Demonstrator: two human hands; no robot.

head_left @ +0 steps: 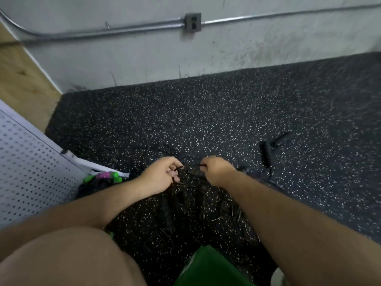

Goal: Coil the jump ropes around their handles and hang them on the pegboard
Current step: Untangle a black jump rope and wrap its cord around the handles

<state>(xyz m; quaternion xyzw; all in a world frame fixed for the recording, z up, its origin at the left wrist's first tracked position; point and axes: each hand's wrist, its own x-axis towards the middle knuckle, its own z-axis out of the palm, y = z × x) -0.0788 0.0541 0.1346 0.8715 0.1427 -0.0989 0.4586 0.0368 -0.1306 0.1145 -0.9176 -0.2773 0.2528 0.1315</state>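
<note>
A tangle of thin black jump rope [191, 193] lies on the speckled floor in front of me. My left hand [162, 175] and my right hand [216, 169] each pinch a strand of this rope, and a short stretch runs taut between them. Black handles [168, 211] lie in the tangle below my hands. Two more black handles [267, 150] lie on the floor to the right. A rope with green and pink handles [107, 176] sits at the foot of the white pegboard [26, 168], which leans at the left.
The dark speckled rubber floor [226, 112] stretches ahead to a grey concrete wall [144, 54] with a metal conduit and an outlet box [192, 22]. A wooden panel [22, 79] stands at the left. My bare knee and green shorts [208, 269] fill the bottom.
</note>
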